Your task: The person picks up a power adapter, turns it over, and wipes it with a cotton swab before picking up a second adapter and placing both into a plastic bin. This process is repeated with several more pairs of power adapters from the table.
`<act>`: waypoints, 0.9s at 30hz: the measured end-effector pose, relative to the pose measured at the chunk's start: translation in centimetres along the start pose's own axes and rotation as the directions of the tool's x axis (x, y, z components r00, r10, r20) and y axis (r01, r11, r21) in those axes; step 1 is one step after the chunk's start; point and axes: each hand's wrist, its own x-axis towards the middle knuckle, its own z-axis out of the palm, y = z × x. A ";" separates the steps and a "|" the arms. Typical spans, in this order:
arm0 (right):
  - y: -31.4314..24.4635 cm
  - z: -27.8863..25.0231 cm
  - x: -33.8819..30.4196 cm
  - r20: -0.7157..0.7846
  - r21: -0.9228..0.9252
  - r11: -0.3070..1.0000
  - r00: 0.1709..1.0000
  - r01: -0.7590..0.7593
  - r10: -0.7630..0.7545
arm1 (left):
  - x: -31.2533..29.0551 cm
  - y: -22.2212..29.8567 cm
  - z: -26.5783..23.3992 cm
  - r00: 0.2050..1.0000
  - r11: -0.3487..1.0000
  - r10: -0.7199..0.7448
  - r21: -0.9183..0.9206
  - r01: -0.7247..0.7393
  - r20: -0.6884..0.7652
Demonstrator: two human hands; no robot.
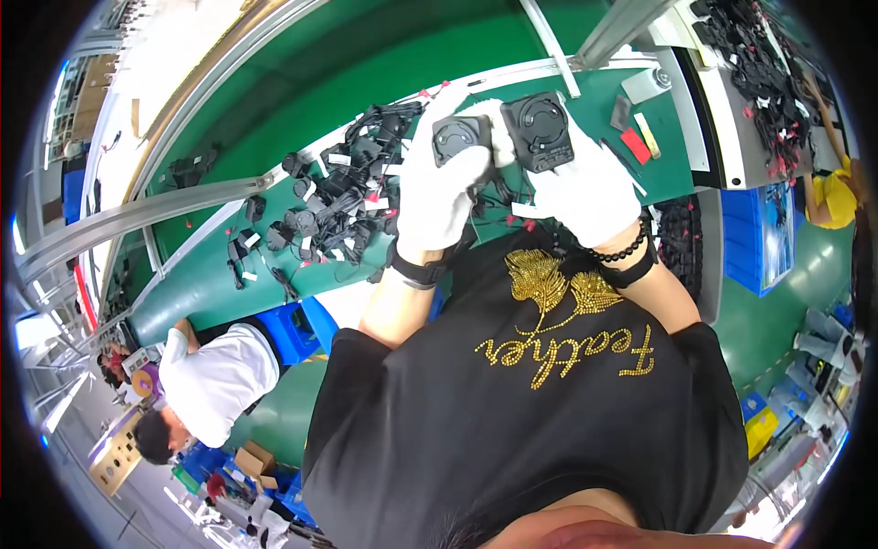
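My left hand (428, 197), in a white glove, grips a small black square device (456, 135) with a round recess in its face. My right hand (590, 188), gloved the same way, is closed on a larger black device (540, 130) with a curved line inside a round face and small parts along its lower edge. Both devices are held side by side above the bench, faces up toward me. Black cables hang below them, with a white tag (526, 211). Left of my left hand lies a heap of black cabled devices (352, 183) with white labels.
The green bench (197, 279) carries a red card (635, 145), a pale strip (647, 136) and a white box (646, 85) at right. A metal rail (183, 194) crosses the left side. Other people work nearby: one in white (215, 375), one in yellow (834, 199).
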 end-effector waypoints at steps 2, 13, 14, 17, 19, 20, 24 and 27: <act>-0.1 -0.3 -0.6 -0.074 0.173 0.985 0.997 -0.003 0.016 | -0.4 -0.3 0.9 0.997 0.981 0.068 0.183 -0.058 -0.047; 0.0 -1.9 -4.1 -0.072 0.536 0.804 0.935 -0.256 0.346 | -2.8 -2.4 6.4 0.997 0.880 0.063 0.474 -0.039 -0.035; 0.1 -2.2 -4.5 -0.100 0.587 0.782 0.940 -0.208 0.325 | -2.9 -2.7 6.7 0.995 0.850 0.095 0.523 -0.065 -0.031; 0.3 -2.4 -5.1 -0.011 0.870 0.422 0.846 -0.255 0.533 | -3.2 -3.5 7.4 0.983 0.765 0.184 0.627 -0.147 0.006; 0.5 -2.7 -5.6 -0.072 0.839 0.494 0.856 -0.225 0.512 | -3.4 -4.0 7.6 0.976 0.721 0.216 0.670 -0.175 0.023; 0.7 -3.0 -5.8 -0.152 0.698 0.687 0.895 -0.203 0.420 | -3.5 -4.1 7.7 0.979 0.709 0.204 0.687 -0.159 0.016; 0.5 -3.7 -6.7 -0.111 0.661 0.719 0.919 -0.217 0.379 | -3.8 -4.3 8.1 0.989 0.724 0.146 0.685 -0.086 -0.030; 0.2 -3.8 -7.0 -0.120 0.665 0.733 0.949 -0.141 0.292 | -3.9 -4.4 8.3 0.989 0.768 0.136 0.636 -0.074 -0.049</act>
